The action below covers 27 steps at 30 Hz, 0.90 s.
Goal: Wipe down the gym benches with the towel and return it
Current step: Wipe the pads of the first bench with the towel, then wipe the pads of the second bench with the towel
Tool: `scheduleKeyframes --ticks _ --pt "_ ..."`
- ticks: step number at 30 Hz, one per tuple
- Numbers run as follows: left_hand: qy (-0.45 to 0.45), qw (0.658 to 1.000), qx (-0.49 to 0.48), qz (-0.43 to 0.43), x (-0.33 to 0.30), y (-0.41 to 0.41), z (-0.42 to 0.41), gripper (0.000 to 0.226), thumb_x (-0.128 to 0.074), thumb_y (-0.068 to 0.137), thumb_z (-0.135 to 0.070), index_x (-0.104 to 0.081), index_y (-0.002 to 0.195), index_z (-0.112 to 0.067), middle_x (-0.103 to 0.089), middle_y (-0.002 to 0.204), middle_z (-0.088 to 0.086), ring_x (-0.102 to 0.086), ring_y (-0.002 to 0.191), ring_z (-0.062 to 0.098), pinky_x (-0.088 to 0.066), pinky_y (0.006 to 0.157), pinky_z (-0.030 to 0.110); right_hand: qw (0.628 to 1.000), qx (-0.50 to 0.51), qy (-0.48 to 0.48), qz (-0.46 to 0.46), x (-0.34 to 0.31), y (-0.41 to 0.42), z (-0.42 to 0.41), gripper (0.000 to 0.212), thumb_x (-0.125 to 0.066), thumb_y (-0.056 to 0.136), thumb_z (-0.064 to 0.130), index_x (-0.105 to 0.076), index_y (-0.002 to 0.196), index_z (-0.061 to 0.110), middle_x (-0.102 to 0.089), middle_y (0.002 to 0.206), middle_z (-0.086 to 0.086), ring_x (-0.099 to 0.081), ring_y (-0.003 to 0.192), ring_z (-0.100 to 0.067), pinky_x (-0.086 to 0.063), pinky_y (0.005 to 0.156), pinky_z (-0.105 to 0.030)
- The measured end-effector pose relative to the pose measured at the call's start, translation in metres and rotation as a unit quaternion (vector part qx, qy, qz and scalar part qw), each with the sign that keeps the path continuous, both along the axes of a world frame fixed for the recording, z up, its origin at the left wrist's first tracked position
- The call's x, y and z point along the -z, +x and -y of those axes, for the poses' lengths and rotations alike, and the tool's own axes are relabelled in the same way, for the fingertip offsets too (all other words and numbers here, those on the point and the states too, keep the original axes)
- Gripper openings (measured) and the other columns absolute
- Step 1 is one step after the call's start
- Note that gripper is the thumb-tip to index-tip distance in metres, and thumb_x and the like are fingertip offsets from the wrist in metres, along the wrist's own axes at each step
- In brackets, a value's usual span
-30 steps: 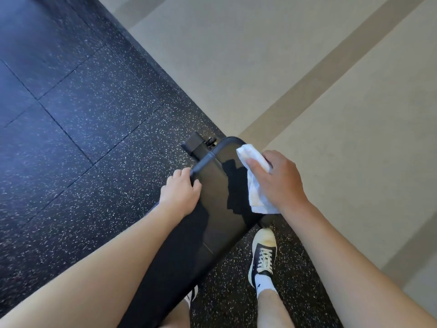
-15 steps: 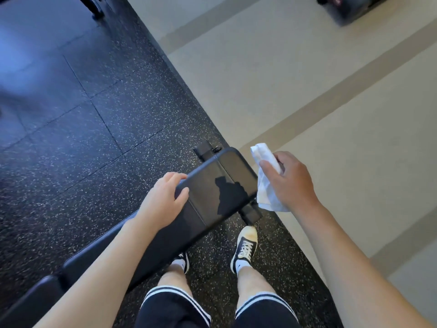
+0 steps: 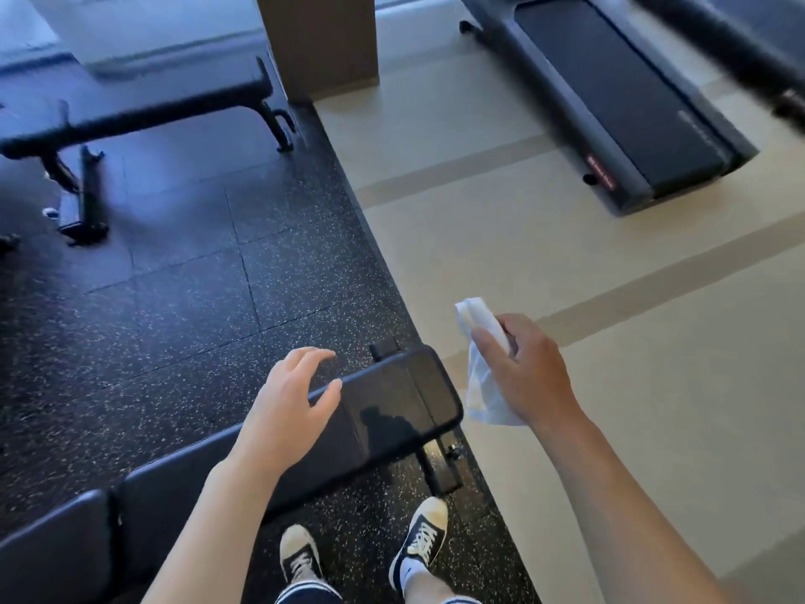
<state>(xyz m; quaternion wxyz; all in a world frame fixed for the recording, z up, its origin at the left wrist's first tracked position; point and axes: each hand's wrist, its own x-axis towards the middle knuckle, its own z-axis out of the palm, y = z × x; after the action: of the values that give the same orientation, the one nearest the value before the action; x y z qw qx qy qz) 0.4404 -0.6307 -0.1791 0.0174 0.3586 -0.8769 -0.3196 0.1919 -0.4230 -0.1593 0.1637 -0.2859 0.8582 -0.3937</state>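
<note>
Viewpoint: head camera, looking forward and down over both forearms to the gym floor.
Near bench [image 3: 392, 407]: black padded bench, lower centre of the frame, running from the lower left corner to its end near the seam between the dark rubber flooring [image 3: 174, 307] and the pale floor [image 3: 610, 342]; its top shows a glossy reflection.
Far bench [image 3: 143, 106]: second black bench, upper left of the frame, blurred, well apart from the near one.
Towel [image 3: 483, 385]: white cloth, right of centre, hanging in the air just beside the end of the near bench and not touching its pad.
Right hand [image 3: 522, 368]: fingers curled round the towel, which sticks out above and below the fist.
Left hand [image 3: 292, 398]: fingers spread and relaxed, holding nothing, over the far edge of the near bench; whether the fingertips touch the pad cannot be told.
Surroundings: treadmill [image 3: 618, 98] at upper right; a brown column [image 3: 318, 37] at top centre; the person's two sneakers [image 3: 361, 555] at the bottom edge.
Step in hand (judgement): the towel is lifted clear of the near bench, which suggests a pause between benches.
Next move (judgement): probably carrying the towel across the rubber flooring toward the far bench, then flattening the cloth onto its pad.
</note>
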Motion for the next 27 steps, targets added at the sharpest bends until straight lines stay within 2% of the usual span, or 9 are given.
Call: scheduleKeyframes --ticks 4,8,13,16,19,22,27 --pt "-0.033 0.999 -0.014 -0.036 -0.044 0.026 -0.007 0.042 -0.059 0.103 -0.039 -0.055 0.144 -0.031 -0.05 0.149 -0.015 -0.042 0.139 0.011 -0.038 0.114 0.036 0.999 0.009 -0.035 -0.02 -0.045 0.017 -0.003 0.021 -0.063 0.101 0.045 -0.06 0.086 0.03 -0.061 0.084 0.008 -0.06 0.079 -0.013 -0.048 0.068 -0.035" --pt "-0.074 0.994 -0.04 -0.069 -0.083 0.067 -0.001 0.041 -0.063 0.101 -0.035 -0.059 0.141 -0.027 -0.053 0.145 -0.012 -0.047 0.137 0.016 -0.041 0.115 0.04 0.997 0.009 -0.065 -0.043 -0.08 0.045 -0.008 0.023 -0.063 0.101 0.047 -0.062 0.087 0.029 -0.063 0.084 0.007 -0.061 0.079 -0.015 -0.049 0.069 -0.036" --pt "-0.115 0.987 -0.065 -0.087 -0.119 0.147 -0.01 0.044 -0.065 0.1 -0.036 -0.058 0.143 -0.026 -0.053 0.145 -0.011 -0.047 0.137 0.018 -0.042 0.114 0.042 0.991 -0.02 -0.103 -0.082 -0.117 0.112 -0.002 0.025 -0.063 0.101 0.049 -0.057 0.082 0.033 -0.058 0.076 0.009 -0.054 0.069 -0.009 -0.039 0.061 -0.026" --pt "-0.135 0.983 -0.092 -0.079 -0.135 0.216 -0.022 0.049 -0.066 0.1 -0.036 -0.056 0.146 -0.026 -0.054 0.148 -0.009 -0.046 0.14 0.019 -0.042 0.117 0.045 0.988 -0.051 -0.115 -0.09 -0.134 0.173 0.007 0.025 -0.064 0.101 0.047 -0.057 0.082 0.03 -0.057 0.075 0.008 -0.054 0.068 -0.011 -0.04 0.06 -0.029" --pt "-0.17 0.971 -0.152 -0.07 -0.148 0.305 -0.039 0.054 -0.069 0.098 -0.035 -0.055 0.149 -0.023 -0.056 0.15 -0.004 -0.046 0.142 0.022 -0.04 0.119 0.05 0.983 -0.109 -0.117 -0.094 -0.145 0.244 0.02 0.028 -0.065 0.1 0.046 -0.064 0.089 0.02 -0.063 0.08 0.004 -0.059 0.072 -0.018 -0.044 0.062 -0.033" --pt "-0.205 0.952 -0.225 -0.041 -0.16 0.397 -0.057 0.058 -0.075 0.095 -0.033 -0.059 0.148 -0.017 -0.059 0.15 0.004 -0.048 0.143 0.026 -0.039 0.119 0.054 0.973 -0.178 -0.116 -0.096 -0.153 0.315 0.037 0.025 -0.063 0.1 0.046 -0.067 0.096 0.021 -0.066 0.086 0.004 -0.06 0.075 -0.016 -0.041 0.062 -0.029" --pt "-0.226 0.914 -0.336 -0.001 -0.18 0.528 -0.095 0.063 -0.073 0.095 -0.042 -0.057 0.151 -0.018 -0.054 0.156 0.003 -0.043 0.148 0.024 -0.038 0.118 0.06 0.948 -0.281 -0.129 -0.079 -0.165 0.434 0.07 0.026 -0.06 0.101 0.048 -0.067 0.098 0.023 -0.066 0.092 0.007 -0.061 0.078 -0.009 -0.041 0.064 -0.028"
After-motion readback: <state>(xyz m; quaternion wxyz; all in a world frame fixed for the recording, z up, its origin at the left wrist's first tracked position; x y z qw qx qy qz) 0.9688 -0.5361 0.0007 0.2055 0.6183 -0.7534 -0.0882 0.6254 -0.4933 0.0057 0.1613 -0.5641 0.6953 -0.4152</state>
